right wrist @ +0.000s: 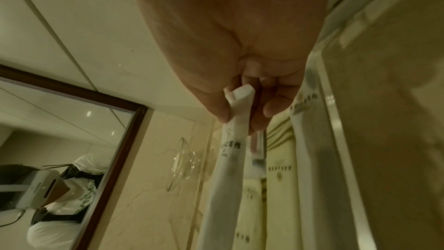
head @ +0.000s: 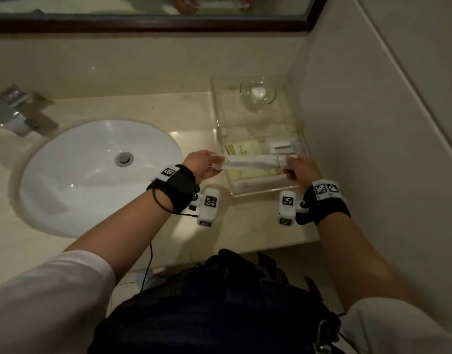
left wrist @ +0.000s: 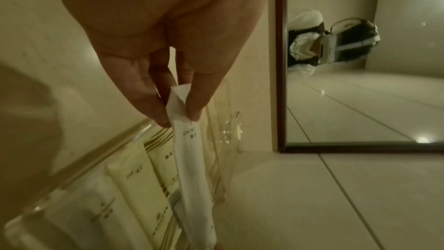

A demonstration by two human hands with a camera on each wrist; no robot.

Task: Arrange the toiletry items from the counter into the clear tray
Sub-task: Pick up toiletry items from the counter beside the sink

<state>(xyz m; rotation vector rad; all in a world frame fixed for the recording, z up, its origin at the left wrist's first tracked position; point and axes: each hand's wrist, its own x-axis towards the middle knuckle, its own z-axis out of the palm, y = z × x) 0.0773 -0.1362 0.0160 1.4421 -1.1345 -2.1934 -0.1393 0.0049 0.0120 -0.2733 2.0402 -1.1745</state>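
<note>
A long white toiletry packet (head: pixel 253 161) hangs level over the front part of the clear tray (head: pixel 214 108). My left hand (head: pixel 202 166) pinches its left end, seen in the left wrist view as the packet (left wrist: pixel 190 159) between thumb and fingertips (left wrist: pixel 193 109). My right hand (head: pixel 300 169) pinches the right end; the right wrist view shows the packet (right wrist: pixel 228 168) held the same way. Under it in the tray lie pale yellow packets (head: pixel 245 149), a small white box (head: pixel 282 147) and a white packet (head: pixel 255 183). A glass bowl (head: pixel 258 94) stands in the tray's back part.
A white sink (head: pixel 92 172) with a metal faucet (head: pixel 13 111) sits left of the tray. The tiled wall (head: pixel 373 123) runs close along the tray's right side. A framed mirror (head: pixel 148 14) hangs behind the counter (head: pixel 245 226).
</note>
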